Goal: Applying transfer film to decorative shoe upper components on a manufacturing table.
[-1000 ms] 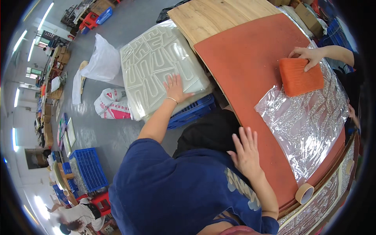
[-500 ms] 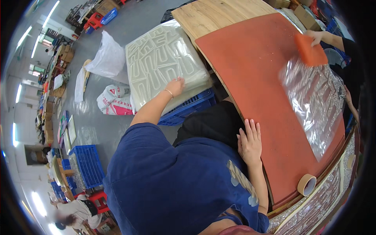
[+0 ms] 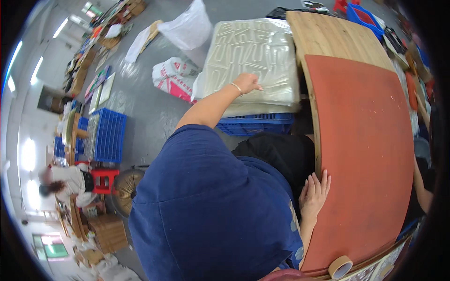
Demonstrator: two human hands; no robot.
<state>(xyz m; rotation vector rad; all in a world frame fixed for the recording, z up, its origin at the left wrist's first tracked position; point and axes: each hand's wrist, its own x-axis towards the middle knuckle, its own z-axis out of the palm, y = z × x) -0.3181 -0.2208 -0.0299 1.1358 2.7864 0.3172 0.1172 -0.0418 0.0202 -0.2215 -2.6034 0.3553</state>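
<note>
A stack of clear plastic sheets [image 3: 234, 56] with raised loop-shaped outlines lies on a blue crate [image 3: 255, 125]. My left hand [image 3: 248, 83] reaches over the stack, fingers curled closed at the top sheet; the fingertips are partly hidden, but they appear to pinch the film. On the near-left edge of a reddish-brown mat [image 3: 361, 140], my right hand [image 3: 315, 194] lies with its fingers stretched out, holding nothing. That mat covers part of a wooden board [image 3: 337, 37].
A tape roll [image 3: 340, 267] sits at the mat's near edge. A co-worker's arm [image 3: 424, 196] shows at the far right, beside an orange-red pad [image 3: 411, 91]. White bags [image 3: 187, 25], a blue crate [image 3: 110, 136] and a fan [image 3: 127, 191] stand on the left.
My view has turned left. The shiny clear sheet is off the mat, and the co-worker's hand with the orange-red pad has moved away. My left hand stays over the stack; my right hand stays at the mat's edge.
</note>
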